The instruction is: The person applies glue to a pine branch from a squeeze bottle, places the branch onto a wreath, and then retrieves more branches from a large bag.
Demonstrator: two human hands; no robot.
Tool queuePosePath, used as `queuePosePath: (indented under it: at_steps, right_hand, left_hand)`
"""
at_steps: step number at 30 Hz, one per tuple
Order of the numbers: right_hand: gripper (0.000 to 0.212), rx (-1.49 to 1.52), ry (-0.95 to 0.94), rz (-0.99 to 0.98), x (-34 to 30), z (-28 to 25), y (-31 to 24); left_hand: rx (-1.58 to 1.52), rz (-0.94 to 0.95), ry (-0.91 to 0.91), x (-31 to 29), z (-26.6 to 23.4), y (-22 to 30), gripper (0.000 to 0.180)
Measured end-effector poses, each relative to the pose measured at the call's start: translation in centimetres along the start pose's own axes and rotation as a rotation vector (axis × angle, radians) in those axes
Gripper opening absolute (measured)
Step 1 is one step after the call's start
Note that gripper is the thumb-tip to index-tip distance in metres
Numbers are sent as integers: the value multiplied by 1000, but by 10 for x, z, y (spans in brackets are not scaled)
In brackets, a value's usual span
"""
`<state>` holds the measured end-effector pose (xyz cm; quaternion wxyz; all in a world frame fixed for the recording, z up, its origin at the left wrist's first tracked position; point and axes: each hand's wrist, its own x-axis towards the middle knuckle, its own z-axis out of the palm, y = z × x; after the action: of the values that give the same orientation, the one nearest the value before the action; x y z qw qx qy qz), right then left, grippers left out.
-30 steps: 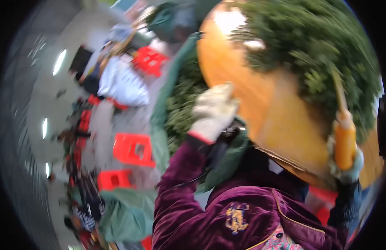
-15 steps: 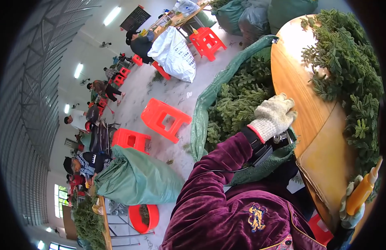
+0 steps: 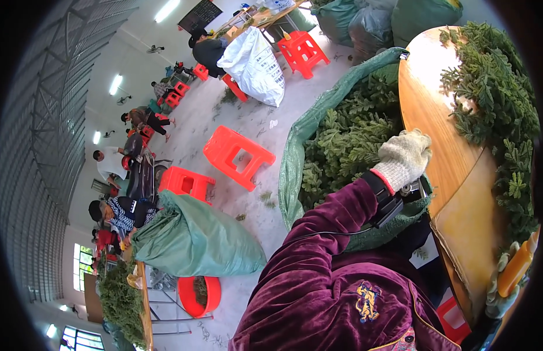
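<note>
My left hand, in a white knitted glove with a red cuff edge, rests at the near edge of a wooden table. Its fingers are curled, and whatever they may hold is hidden. Below that wrist a green woven sack hangs beside the table, full of cut fir sprigs. At the far right rim my gloved right hand is wrapped round an orange squeeze bottle with its tip pointing up. A heap of green fir branches covers the table's far side.
Red plastic stools stand on the floor to the left. A closed green sack leans by another table, near a red tub. A white sack and more filled bags lie farther back. Several people sit or work at the left.
The whole view has shifted, so the table and sack sit farther right in the picture. My left hand stays at the table edge. The orange bottle is nearer the rim and partly cut off.
</note>
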<state>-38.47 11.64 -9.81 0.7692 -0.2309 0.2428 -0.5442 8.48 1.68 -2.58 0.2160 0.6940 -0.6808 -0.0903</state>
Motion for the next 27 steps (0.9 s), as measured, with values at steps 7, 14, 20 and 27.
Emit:
queuePosePath:
  at_steps: [7,14,20,27]
  right_hand:
    - [90,-156,-82,75,21,-85,-37]
    - [83,-109,-288,-25,19,24,-8]
    - [83,-87,-267,-53,15,30,-15]
    - [83,-72,-277,-58,24,41,-16]
  left_hand:
    - [16,-6,-13,6,5,0,20]
    - [34,-4,-24,5,7,-3,22]
    - [38,-17,-13,4,5,-9,23]
    - [-222,-307,660,-75,-84,-133,26]
